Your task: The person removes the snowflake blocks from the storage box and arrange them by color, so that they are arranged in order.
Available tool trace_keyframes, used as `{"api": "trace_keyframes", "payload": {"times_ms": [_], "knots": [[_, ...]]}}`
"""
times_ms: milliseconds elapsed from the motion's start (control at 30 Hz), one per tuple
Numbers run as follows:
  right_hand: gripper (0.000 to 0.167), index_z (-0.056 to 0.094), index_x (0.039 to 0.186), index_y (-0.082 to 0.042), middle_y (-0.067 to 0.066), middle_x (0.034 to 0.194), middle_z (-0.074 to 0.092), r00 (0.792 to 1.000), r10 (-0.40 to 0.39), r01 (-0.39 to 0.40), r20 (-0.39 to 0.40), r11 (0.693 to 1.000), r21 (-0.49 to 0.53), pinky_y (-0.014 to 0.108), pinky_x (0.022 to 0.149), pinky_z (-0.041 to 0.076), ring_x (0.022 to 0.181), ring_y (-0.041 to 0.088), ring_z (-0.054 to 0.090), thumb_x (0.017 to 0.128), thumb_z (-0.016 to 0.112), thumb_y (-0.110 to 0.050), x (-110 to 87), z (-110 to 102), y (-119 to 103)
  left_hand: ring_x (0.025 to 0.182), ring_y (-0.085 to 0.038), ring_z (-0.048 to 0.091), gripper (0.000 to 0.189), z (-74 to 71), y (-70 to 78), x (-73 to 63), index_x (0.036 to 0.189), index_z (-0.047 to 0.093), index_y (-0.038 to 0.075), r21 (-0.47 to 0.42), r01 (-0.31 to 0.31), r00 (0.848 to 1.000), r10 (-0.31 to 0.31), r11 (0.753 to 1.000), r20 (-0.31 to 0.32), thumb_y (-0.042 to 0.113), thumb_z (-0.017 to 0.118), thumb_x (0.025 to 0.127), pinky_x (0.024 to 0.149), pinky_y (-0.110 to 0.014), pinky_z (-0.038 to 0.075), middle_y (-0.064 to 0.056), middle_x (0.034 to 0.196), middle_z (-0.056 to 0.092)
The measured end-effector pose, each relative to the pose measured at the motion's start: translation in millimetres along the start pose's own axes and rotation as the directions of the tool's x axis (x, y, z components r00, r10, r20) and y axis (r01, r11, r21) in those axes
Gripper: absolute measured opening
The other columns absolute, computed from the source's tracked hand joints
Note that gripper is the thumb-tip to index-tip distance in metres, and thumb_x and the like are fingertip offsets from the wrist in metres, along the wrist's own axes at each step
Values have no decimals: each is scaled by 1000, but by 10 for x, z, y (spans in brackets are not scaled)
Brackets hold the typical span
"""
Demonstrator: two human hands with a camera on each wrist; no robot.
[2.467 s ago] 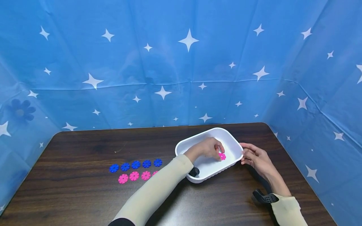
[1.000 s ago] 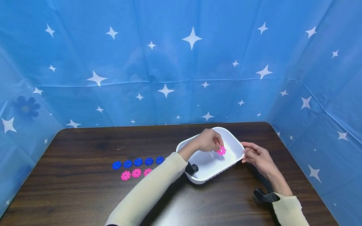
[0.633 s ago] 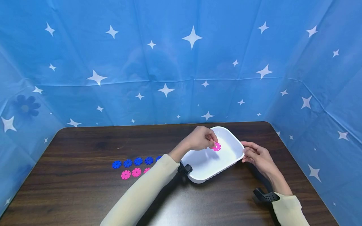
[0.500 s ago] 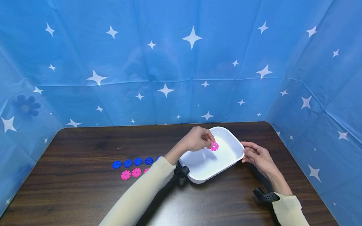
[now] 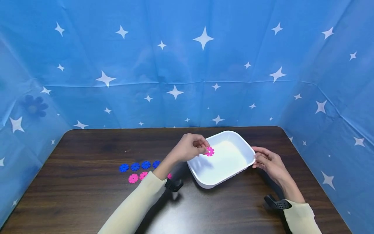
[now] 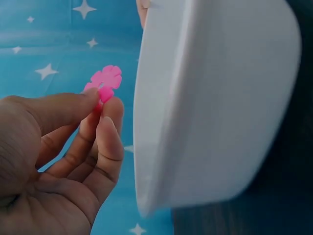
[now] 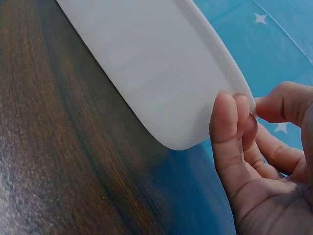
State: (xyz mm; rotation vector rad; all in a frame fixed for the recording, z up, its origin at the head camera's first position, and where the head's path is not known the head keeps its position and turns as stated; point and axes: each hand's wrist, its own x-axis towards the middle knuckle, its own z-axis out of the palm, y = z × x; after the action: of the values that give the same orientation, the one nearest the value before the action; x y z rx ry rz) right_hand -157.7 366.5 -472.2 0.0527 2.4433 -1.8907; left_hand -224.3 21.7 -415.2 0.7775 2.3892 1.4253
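A pink notched plastic disc [image 5: 209,151], shaped like a flower, is pinched between the thumb and fingers of my left hand [image 5: 187,149]. In the head view the disc overlaps the left end of a white plastic basin [image 5: 205,182]. The left wrist view has the pink disc [image 6: 106,77] at the fingertips, beside the basin's outer wall [image 6: 220,107]. My right hand [image 5: 271,164] holds the rim at the basin's right end. From the right wrist, its thumb and fingers are seen on either side of that rim [image 7: 230,63].
Left of the basin, a row of blue notched discs [image 5: 135,166] lies on the dark wooden table [image 5: 73,195]. A row of pink discs [image 5: 133,178] lies nearer, partly hidden by my left forearm. A blue star-patterned curtain [image 5: 175,65] stands behind the table and along its sides.
My left hand has lifted the pink disc from low inside the basin and carried it left to the basin's left end. The right hand keeps its hold on the rim.
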Motion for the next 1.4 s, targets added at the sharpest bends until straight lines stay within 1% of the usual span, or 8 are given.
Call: {"api": "trace_keyframes", "payload": {"times_ms": [167,333,467,733,867,1100,1267,1400], "knots": [[48,47,146,4,-6,106,69,1000,4,-4,-1,1000,0,26,80,61,86,11,69,103,60,-14,3,-7,-5,71,-14,61,10,-84,-56,-194,95,75,11,-5,-15,998,14,1000,-56,3,71,93,61,-27,51,-4,83,69],[49,46,147,4,-7,107,69,1000,-2,2,-3,1000,-3,26,80,61,86,12,69,103,60,-14,21,-6,5,74,-15,62,9,-160,-103,-378,96,76,13,5,-35,995,35,999,-93,5,71,93,67,-28,53,-3,85,70],[49,46,146,3,-6,107,69,1000,4,-4,-1,1000,2,27,80,61,86,12,69,103,60,-15,27,2,11,76,-17,64,9,-230,-153,-536,98,75,14,-23,-34,993,31,999,-118,7,72,94,69,-28,55,-4,87,71],[50,46,146,3,-6,108,68,1000,-2,2,17,1000,21,27,80,61,86,11,69,104,62,-19,12,-4,46,80,-31,68,7,-407,-324,-887,102,75,14,-94,19,980,-37,995,-194,11,73,95,67,-28,55,-7,89,72],[50,46,146,4,-4,108,69,1000,-10,9,20,999,33,26,80,61,85,11,69,104,62,-19,4,-8,48,85,-35,69,9,-522,-445,-1042,103,75,15,-85,53,971,-72,995,-229,11,72,96,69,-29,56,-6,90,72],[50,46,146,3,-4,110,68,1000,14,-14,15,999,30,26,81,61,86,11,69,104,61,-19,-10,-3,51,86,-31,72,9,-708,-638,-1320,106,74,13,-40,106,952,-113,994,-283,13,71,97,67,-28,56,-7,94,74],[50,46,146,3,-3,110,67,1000,18,-18,12,1000,22,26,81,61,86,11,68,104,60,-19,-7,-2,49,81,-29,71,10,-840,-761,-1510,106,73,14,-7,154,931,-148,988,-334,11,69,98,63,-31,56,-7,94,74],[50,46,146,3,-3,110,67,1000,4,-4,14,1000,28,26,80,61,85,11,68,104,60,-20,6,4,47,82,-28,70,11,-928,-877,-1662,108,73,12,-17,216,907,-207,976,-367,13,70,98,65,-32,56,-10,95,73]]}}
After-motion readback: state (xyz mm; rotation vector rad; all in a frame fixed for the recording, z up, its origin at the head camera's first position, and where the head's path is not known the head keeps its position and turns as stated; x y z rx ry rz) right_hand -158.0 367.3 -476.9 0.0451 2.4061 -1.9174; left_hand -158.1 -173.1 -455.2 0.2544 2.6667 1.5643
